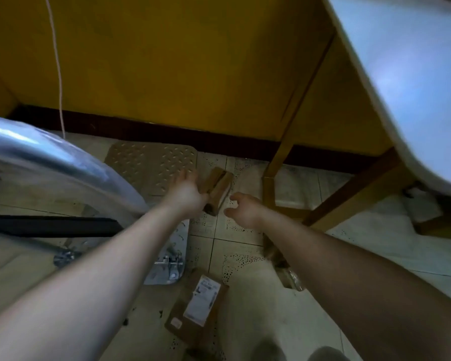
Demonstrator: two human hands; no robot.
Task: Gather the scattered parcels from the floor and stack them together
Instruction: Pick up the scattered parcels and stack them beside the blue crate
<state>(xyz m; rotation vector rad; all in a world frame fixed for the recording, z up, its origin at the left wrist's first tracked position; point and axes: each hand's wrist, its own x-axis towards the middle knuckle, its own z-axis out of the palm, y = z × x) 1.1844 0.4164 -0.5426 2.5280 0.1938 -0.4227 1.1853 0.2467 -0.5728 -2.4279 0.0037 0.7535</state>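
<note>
One broad backdrop: mustard-yellow painted wall (167, 61) with a dark skirting board, closing off the corner where the parcels have ended up
Table: white-topped table (406, 74) on yellow wooden legs, looming over the right side, so the person has to reach low beside it
Left bulk: shiny silver curved frame wrapped in clear plastic (50, 157), crowding the left arm; too blurred to say what it is
Floor: pale speckled floor tiles (245, 230), carrying everything below
Mat: tan perforated rectangular mat (151, 165), flat on the tiles by the skirting
Near parcel: flat brown cardboard parcel with a white printed label (197, 306), label up near the person's feet, well apart from the other and not yet gathered
Far parcel: small brown cardboard box (216, 188), tilted on the tiles just beside the mat, between the two hands
Left hand: left hand (186, 194) with straight, spread fingers, its palm side at the box's left face and seemingly touching, likely to brace it
Right hand: right hand (245, 207) with loosely curved fingers, holding nothing, just short of the box's right side
Step, as I judge it: a two-sided grab of the small box, stacking not begun
</note>
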